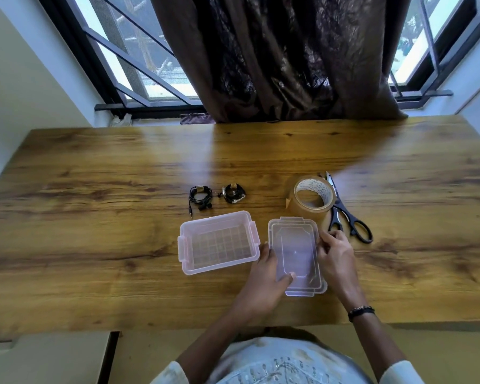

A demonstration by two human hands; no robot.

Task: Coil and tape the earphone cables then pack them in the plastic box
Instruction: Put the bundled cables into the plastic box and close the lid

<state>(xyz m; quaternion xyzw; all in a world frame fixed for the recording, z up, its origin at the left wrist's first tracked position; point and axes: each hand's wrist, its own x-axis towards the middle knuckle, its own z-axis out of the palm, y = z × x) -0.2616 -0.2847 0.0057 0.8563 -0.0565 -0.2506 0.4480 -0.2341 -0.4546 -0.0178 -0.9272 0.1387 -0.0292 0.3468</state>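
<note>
Landmark taken: the clear plastic box (219,243), open and lidless, seen near the middle of the wooden table (94,176). Nothing is seen inside it; the table grain shows through its ribbed floor.

Lid (296,254): laid flat on the table just to the right of the box, long side running away from the person, close to the box but apart from it.

Left hand (266,284): placed at the lid's left edge, between lid and box. Fingers are curled around that edge, with the thumb pressed on the lid's top near its near end. The lid is held.

Right hand (336,253): set at the lid's right edge. Fingers are bent and pinched on the rim toward the far right corner. A beaded bracelet (360,312) is worn on this wrist.

Earphone cables: two coiled bundles are seen just beyond the box's far side. The left coil (201,197) is loosely wound, with its plug trailing back toward the box. The right coil (234,193) is wound tighter. A pale band of tape is noted across the top of each. The coils lie near each other, not touching.

Tape roll (313,197): brown, lying beyond the lid's far right corner, well right of the box.

Scissors (344,214): black-handled, touching the roll's right side, blades pointed away from the person, handles near the right hand.
</note>
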